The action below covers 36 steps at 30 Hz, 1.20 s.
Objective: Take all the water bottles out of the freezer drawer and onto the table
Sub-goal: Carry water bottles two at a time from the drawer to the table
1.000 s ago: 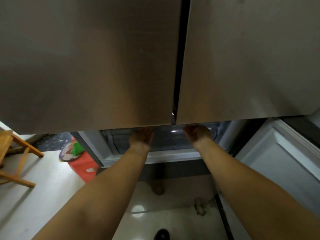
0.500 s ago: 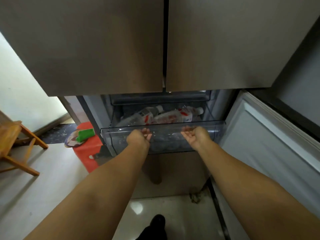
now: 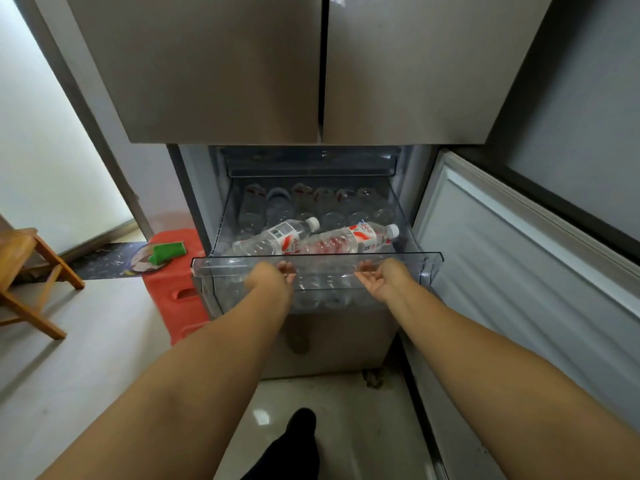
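Note:
The clear plastic freezer drawer (image 3: pixel 221 263) is pulled out from under the two closed fridge doors. Two water bottles with red and white labels lie on top, the left one (image 3: pixel 277 237) and the right one (image 3: pixel 349 239), caps pointing right. Several more bottles (image 3: pixel 311 202) stand in a row behind them, and others show through the drawer's front. My left hand (image 3: pixel 268 280) curls its fingers under the drawer's front lip. My right hand (image 3: pixel 381 277) does the same, palm up, further right.
The freezer door (image 3: pixel 519 271) stands open at the right. A red plastic stool (image 3: pixel 180 292) with a green object on it stands left of the drawer. A wooden chair (image 3: pixel 24 271) is at the far left. My foot (image 3: pixel 298 431) is on the tiled floor.
Both hands have pulled the drawer out towards me, and the bottles inside have come into view. I have stepped back from the fridge.

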Each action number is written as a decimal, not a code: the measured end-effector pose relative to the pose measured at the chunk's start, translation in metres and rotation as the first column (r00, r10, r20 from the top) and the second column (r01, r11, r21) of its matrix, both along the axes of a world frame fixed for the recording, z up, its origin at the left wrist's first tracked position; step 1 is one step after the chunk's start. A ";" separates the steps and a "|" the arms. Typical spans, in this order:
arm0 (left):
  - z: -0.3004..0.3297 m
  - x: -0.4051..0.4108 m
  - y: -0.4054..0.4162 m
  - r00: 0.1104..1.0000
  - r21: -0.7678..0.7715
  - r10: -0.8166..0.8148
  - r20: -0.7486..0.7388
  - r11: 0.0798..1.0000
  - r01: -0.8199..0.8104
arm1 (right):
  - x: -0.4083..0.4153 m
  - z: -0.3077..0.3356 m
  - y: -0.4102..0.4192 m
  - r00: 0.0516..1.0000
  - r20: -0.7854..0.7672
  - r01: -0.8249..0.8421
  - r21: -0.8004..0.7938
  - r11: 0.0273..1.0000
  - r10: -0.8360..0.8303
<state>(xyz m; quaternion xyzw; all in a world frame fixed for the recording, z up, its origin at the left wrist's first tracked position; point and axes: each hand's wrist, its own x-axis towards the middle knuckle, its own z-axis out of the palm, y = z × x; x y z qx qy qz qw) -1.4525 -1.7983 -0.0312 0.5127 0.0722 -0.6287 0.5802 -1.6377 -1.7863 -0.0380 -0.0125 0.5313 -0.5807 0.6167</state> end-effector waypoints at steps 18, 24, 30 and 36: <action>0.012 0.003 0.023 0.814 0.092 -0.546 0.197 0.837 0.540 | -0.033 0.019 0.027 0.640 -0.402 -0.537 0.376 0.755 0.655; 0.046 -0.020 0.027 0.033 0.190 -0.941 0.338 0.103 0.976 | -0.037 0.069 0.013 0.293 -0.443 -0.801 0.371 0.471 0.847; 0.081 -0.024 -0.044 0.045 0.159 -0.726 0.686 0.210 0.965 | -0.015 0.095 -0.042 0.629 -0.638 -0.478 0.133 0.868 0.444; 0.041 0.039 -0.124 -0.565 0.625 -0.272 0.779 0.266 0.734 | 0.003 0.056 -0.084 0.440 -0.593 -0.400 0.543 0.739 0.674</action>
